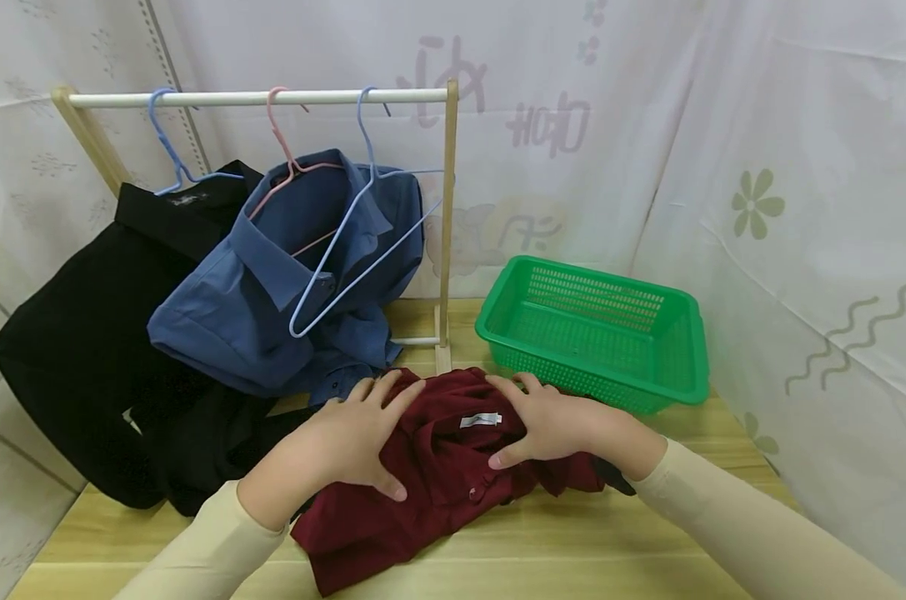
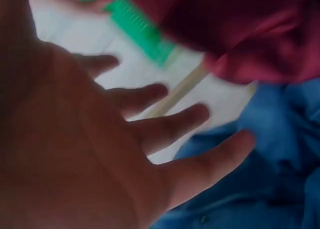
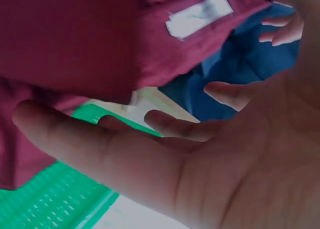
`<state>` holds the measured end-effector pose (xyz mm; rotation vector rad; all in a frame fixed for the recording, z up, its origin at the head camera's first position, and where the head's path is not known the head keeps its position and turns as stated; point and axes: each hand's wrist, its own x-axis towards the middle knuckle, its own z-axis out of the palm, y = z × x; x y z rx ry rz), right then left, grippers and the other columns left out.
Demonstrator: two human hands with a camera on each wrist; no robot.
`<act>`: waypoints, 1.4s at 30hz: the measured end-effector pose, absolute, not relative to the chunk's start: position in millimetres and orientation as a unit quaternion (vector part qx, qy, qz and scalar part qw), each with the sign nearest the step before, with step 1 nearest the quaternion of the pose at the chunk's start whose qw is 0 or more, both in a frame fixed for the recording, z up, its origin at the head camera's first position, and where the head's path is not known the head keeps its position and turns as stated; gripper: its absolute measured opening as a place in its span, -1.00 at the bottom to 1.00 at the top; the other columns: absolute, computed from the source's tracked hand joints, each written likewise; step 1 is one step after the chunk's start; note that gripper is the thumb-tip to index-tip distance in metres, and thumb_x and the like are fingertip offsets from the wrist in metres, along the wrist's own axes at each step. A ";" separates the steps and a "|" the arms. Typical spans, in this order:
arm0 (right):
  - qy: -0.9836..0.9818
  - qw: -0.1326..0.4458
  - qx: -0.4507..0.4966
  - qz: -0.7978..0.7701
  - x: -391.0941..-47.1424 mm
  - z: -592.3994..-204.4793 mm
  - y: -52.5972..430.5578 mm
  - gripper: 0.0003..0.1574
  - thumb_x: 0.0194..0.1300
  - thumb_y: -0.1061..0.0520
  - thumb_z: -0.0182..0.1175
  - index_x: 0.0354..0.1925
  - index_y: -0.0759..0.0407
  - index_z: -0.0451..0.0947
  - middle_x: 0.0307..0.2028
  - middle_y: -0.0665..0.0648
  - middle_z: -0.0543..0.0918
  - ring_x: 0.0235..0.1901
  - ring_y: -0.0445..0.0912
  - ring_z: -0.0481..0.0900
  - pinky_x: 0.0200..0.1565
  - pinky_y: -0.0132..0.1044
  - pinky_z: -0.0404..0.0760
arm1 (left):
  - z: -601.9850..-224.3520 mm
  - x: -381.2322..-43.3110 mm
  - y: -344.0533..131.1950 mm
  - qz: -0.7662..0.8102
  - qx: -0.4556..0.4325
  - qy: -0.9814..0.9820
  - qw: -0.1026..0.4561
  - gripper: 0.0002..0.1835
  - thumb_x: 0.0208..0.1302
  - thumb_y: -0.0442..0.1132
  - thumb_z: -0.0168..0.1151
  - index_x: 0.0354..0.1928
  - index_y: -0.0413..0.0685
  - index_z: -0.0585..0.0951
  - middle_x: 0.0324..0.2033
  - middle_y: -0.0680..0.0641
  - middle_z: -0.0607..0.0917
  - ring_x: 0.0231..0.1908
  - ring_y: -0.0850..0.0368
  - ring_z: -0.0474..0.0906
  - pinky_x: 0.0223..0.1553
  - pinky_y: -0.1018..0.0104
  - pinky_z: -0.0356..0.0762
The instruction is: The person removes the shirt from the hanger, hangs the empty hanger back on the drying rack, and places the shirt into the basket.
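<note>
At six o'clock, see a dark red shirt [image 1: 437, 487] bunched up on a wood table [image 1: 543, 558]. Spot a white label [image 1: 481, 420] at its neck, too tiny to read. At one o'clock, see faded writing [image 1: 548, 127] on a white sheet [image 1: 723, 92]; cannot read it for sure. Over the shirt, find the left hand [image 1: 351, 433] at seven and right hand [image 1: 548, 421] near half past four, both loose, fingers spread, blocking bits of red. Near three, see a green basket [image 1: 573, 373]. Near nine, see a blue shirt [image 1: 220, 321] behind a bare blue hanger [image 1: 375, 174].
</note>
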<state>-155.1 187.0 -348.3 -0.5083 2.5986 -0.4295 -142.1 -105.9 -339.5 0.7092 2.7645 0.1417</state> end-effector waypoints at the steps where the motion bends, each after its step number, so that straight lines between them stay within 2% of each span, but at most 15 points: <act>1: 0.943 0.231 -0.183 -0.153 -153.1 -350.6 189.1 0.51 0.22 -0.48 0.45 0.74 -0.02 -0.18 0.63 0.47 0.02 0.51 0.55 0.21 0.37 0.42 0.42 | -345.4 -141.8 -104.2 0.036 0.249 0.956 0.149 0.48 -0.14 0.35 0.71 0.74 0.27 -0.03 0.73 -0.16 -0.04 0.64 -0.41 0.03 0.39 -0.54 0.32; 4: 0.945 0.236 -0.178 -0.142 -149.8 -357.0 195.2 0.56 0.17 -0.51 0.47 0.74 0.00 -0.19 0.63 0.48 0.02 0.49 0.57 0.23 0.37 0.43 0.41 | -359.8 -142.3 -99.6 0.008 0.259 0.954 0.151 0.62 -0.27 0.41 0.73 0.74 0.33 -0.18 0.75 -0.11 -0.21 0.68 -0.44 -0.11 0.43 -0.60 0.21; 7: 0.945 0.241 -0.177 -0.134 -149.7 -363.2 200.4 0.62 0.13 -0.53 0.48 0.74 0.01 -0.23 0.63 0.46 0.03 0.49 0.56 0.24 0.36 0.44 0.41 | -370.4 -143.5 -97.3 0.000 0.269 0.953 0.142 0.69 -0.32 0.43 0.73 0.74 0.35 -0.26 0.75 -0.09 -0.28 0.69 -0.44 -0.19 0.43 -0.62 0.19; 15: 0.930 0.249 -0.199 -0.184 -155.7 -395.1 214.7 0.71 0.12 -0.50 0.50 0.74 0.04 -0.38 0.66 0.46 -0.10 0.52 0.50 0.26 0.41 0.40 0.40 | -394.3 -150.4 -98.9 -0.028 0.291 0.950 0.108 0.72 -0.34 0.44 0.72 0.74 0.32 -0.28 0.75 -0.09 -0.28 0.70 -0.40 -0.23 0.43 -0.61 0.19; 19: 0.917 0.230 -0.234 -0.227 -160.4 -412.7 215.9 0.73 0.13 -0.46 0.53 0.74 -0.01 -0.44 0.67 0.43 -0.17 0.57 0.47 0.17 0.44 0.39 0.37 | -404.7 -156.5 -100.7 -0.025 0.292 0.951 0.100 0.69 -0.31 0.40 0.73 0.74 0.29 -0.25 0.75 -0.10 -0.26 0.70 -0.37 -0.16 0.45 -0.51 0.28; 22: 0.911 0.219 -0.250 -0.244 -160.7 -420.6 212.2 0.77 0.11 -0.45 0.55 0.73 -0.08 -0.50 0.69 0.41 -0.23 0.58 0.44 0.17 0.42 0.34 0.42 | -414.0 -162.4 -101.1 -0.010 0.297 0.950 0.099 0.69 -0.31 0.38 0.74 0.74 0.28 -0.25 0.75 -0.14 -0.21 0.67 -0.37 0.00 0.44 -0.37 0.41; 24: 0.911 0.212 -0.257 -0.244 -160.5 -423.3 208.3 0.81 0.09 -0.45 0.57 0.73 -0.09 -0.54 0.69 0.42 -0.29 0.55 0.44 0.24 0.38 0.28 0.49 | -419.6 -166.1 -100.3 -0.004 0.303 0.948 0.099 0.69 -0.30 0.37 0.75 0.74 0.27 -0.25 0.74 -0.16 -0.18 0.65 -0.36 0.09 0.42 -0.27 0.47; 28: 0.915 0.201 -0.269 -0.224 -162.9 -427.4 200.9 0.87 0.05 -0.44 0.59 0.72 -0.06 -0.60 0.69 0.44 -0.40 0.41 0.36 0.50 0.28 0.13 0.62 | -426.6 -170.8 -97.2 -0.013 0.305 0.947 0.103 0.70 -0.31 0.40 0.73 0.74 0.22 -0.26 0.74 -0.17 -0.10 0.61 -0.32 0.21 0.37 -0.12 0.57; 31: 0.918 0.193 -0.284 -0.197 -166.4 -433.0 197.6 0.90 0.02 -0.41 0.62 0.71 -0.07 -0.62 0.69 0.44 -0.43 0.30 0.27 0.63 0.21 0.00 0.68 | -433.1 -172.2 -95.8 -0.015 0.291 0.949 0.123 0.69 -0.30 0.43 0.71 0.75 0.20 -0.25 0.74 -0.16 -0.09 0.61 -0.29 0.21 0.35 -0.11 0.58; 34: 0.922 0.183 -0.293 -0.172 -168.8 -436.4 194.8 0.92 -0.01 -0.37 0.66 0.71 -0.10 -0.62 0.70 0.42 -0.41 0.29 0.26 0.64 0.11 -0.06 0.72 | -440.9 -173.4 -95.0 -0.006 0.276 0.951 0.142 0.69 -0.31 0.44 0.71 0.75 0.23 -0.23 0.74 -0.14 -0.07 0.61 -0.28 0.21 0.36 -0.13 0.57; 39: 0.933 0.162 -0.288 -0.139 -171.4 -436.9 186.1 0.90 -0.04 -0.31 0.70 0.73 -0.19 -0.54 0.72 0.35 -0.32 0.40 0.43 0.48 0.13 0.05 0.72 | -444.8 -174.9 -93.0 0.008 0.265 0.953 0.148 0.70 -0.36 0.42 0.74 0.75 0.24 -0.19 0.73 -0.15 -0.04 0.60 -0.31 0.23 0.36 -0.17 0.56; 42: 0.938 0.163 -0.283 -0.117 -171.6 -436.0 180.1 0.84 -0.01 -0.24 0.71 0.74 -0.21 -0.45 0.72 0.36 -0.23 0.40 0.57 0.41 0.14 0.17 0.72 | -444.3 -176.3 -92.0 0.011 0.265 0.952 0.150 0.69 -0.37 0.39 0.76 0.75 0.23 -0.16 0.72 -0.17 0.00 0.59 -0.34 0.24 0.35 -0.18 0.57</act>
